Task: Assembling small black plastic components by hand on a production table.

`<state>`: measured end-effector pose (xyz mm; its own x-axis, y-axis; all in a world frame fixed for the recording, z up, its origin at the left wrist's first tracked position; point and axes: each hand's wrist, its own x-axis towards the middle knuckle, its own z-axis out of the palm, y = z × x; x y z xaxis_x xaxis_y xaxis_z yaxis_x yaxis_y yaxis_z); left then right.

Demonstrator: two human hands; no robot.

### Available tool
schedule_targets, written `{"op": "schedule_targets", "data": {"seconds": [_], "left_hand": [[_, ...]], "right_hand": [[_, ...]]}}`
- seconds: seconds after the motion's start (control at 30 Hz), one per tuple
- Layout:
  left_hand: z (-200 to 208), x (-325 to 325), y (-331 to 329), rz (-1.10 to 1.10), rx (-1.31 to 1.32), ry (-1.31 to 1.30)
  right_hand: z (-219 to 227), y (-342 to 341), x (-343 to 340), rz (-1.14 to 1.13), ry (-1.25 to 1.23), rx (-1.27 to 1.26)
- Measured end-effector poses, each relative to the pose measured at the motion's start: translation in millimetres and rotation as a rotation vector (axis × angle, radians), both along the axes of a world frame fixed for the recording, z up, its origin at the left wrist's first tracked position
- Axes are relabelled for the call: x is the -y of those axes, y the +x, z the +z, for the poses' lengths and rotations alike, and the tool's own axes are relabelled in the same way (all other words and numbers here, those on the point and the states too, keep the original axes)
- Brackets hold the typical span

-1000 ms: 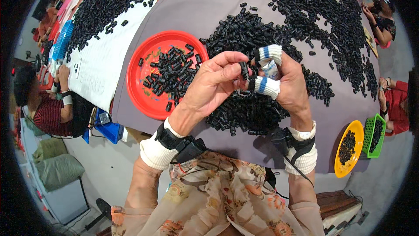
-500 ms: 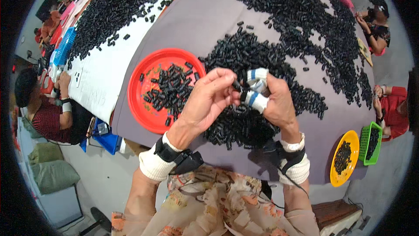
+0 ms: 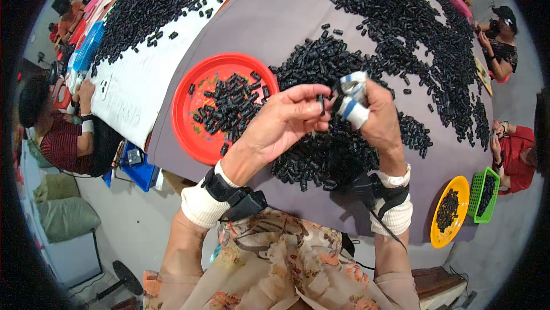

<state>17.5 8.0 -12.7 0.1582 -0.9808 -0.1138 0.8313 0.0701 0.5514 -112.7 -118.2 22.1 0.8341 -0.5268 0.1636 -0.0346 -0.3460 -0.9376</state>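
Grey bench (image 3: 229, 35), red plate (image 3: 178, 116) near left edge, pale floor (image 3: 134, 212) below; our left fingers (image 3: 313, 89) clamp black part (image 3: 321, 104); right fingers (image 3: 356, 114): grip unclear.

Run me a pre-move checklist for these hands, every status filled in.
1. Left hand holding the black cylindrical part between its fingers: ok.
2. White, blue-striped finger covers on the right hand: ok.
3. Right hand gripping a part of its own: cannot tell; its fingertips are unclear.
4. Round red tray close beside the left hand: ok, with loose black parts in it.
5. Grey-purple tablecloth bare beneath the fingers: not ok; a heap of black parts lies there.
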Motion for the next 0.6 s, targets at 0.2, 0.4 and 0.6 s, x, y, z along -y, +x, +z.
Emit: {"op": "schedule_targets", "data": {"seconds": [0.2,0.4,0.6], "left_hand": [[2.7,-0.5,2.5,0.022,-0.015,-0.024],[4.4,-4.4,-2.4,0.066,0.037,-0.008],[3.7,-4.6,-2.4,0.072,0.127,-0.066]], "right_hand": [[-2.3,-0.4,3.0,0.051,0.068,-0.079],[-0.5,2.2,-2.3,0.136,-0.027,-0.122],[-0.8,0.5,-2.2,0.157,-0.069,-0.123]]}}
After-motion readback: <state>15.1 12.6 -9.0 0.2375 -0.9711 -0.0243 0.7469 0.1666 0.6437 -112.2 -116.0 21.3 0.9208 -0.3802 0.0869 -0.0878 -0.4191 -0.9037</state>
